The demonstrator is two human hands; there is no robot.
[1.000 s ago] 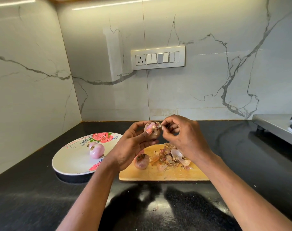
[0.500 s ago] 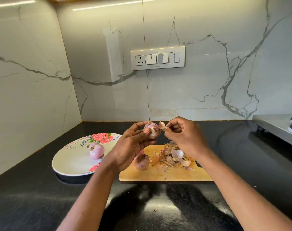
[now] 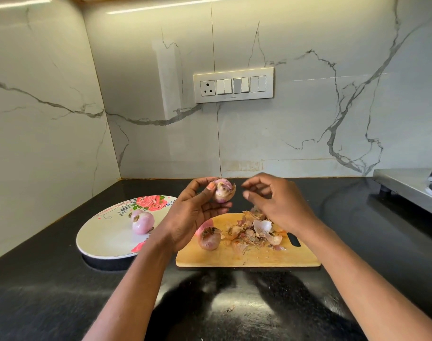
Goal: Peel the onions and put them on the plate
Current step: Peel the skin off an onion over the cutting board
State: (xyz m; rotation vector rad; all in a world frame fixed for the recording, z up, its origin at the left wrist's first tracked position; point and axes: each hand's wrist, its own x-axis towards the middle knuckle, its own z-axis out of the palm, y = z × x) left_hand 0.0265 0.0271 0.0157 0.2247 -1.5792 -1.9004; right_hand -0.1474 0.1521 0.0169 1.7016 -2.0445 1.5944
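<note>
My left hand grips a partly peeled onion in the air above the far end of the wooden cutting board. My right hand hovers just right of that onion with loosely curled fingers, holding nothing I can make out. An unpeeled onion lies on the board's left part beside a heap of dry skins. One peeled onion rests on the white flowered plate to the left.
The black counter meets marble walls at the left and back. A switch panel sits on the back wall. A steel stove edge juts in at the right. A dark knife handle shows under my right wrist.
My right hand pulled a strip of skin off the held onion, moved right and let it go; its fingers have spread. The left hand kept the onion in place.
</note>
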